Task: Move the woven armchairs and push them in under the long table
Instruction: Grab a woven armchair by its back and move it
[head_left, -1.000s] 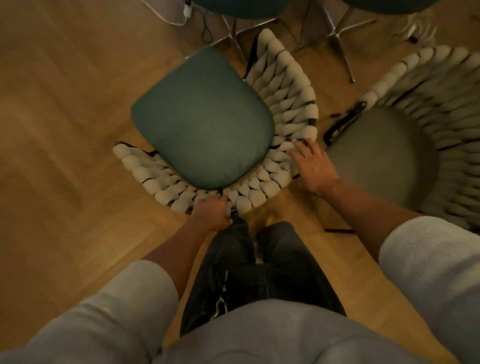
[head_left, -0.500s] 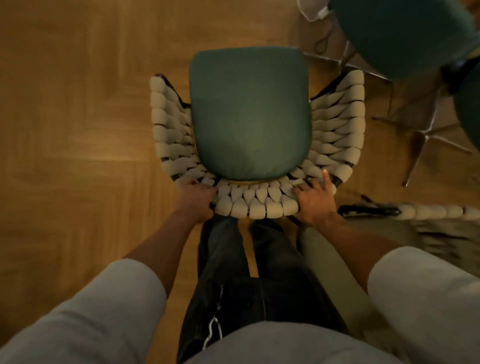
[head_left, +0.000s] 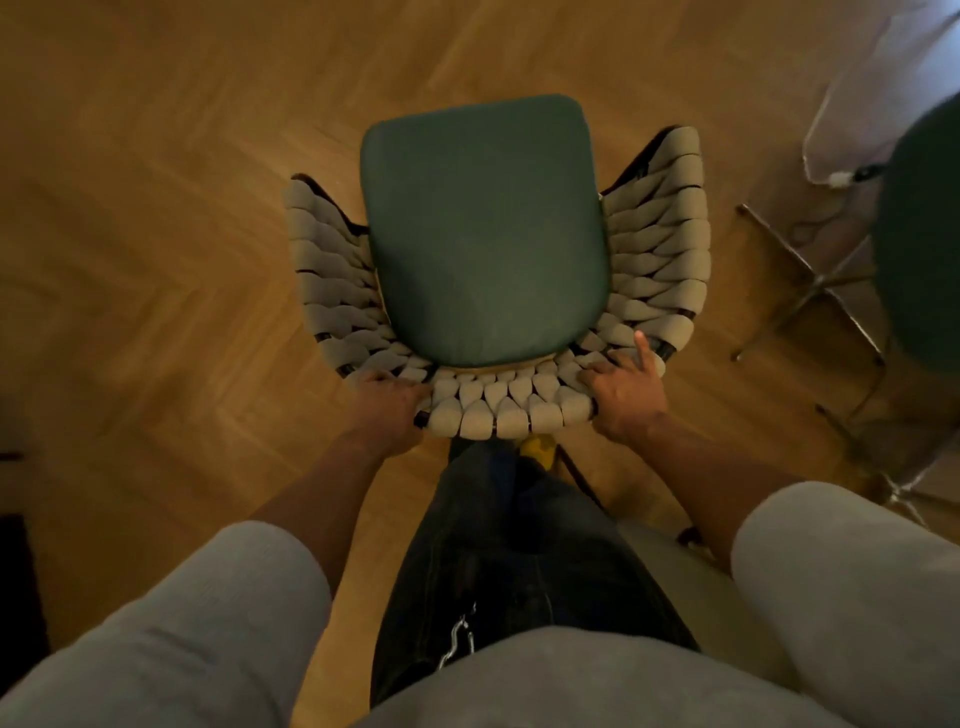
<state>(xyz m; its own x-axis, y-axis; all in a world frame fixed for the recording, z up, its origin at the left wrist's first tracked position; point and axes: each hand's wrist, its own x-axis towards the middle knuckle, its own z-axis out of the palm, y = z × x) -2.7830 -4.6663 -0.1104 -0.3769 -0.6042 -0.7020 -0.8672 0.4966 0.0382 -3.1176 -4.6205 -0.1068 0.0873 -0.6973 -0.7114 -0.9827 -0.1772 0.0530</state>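
Woven armchair (head_left: 483, 234) directly ahead, backrest toward body, seat pointing away; left hand (head_left: 387, 402), right hand (head_left: 623, 389) both gripping backrest rim; desk unseen.

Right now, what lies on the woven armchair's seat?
A dark green cushion lies on the woven armchair, filling the seat between the woven sides. Only a pale sliver shows under its near edge; the rest of the seat beneath is covered.

Dim, warm amber light, brightest up right of the chair (head_left: 483, 234). Floor (head_left: 156, 208) left of the chair is motion-smeared. Wide-angle bulge on my sleeves (head_left: 208, 623) below the chair; soft focus throughout.
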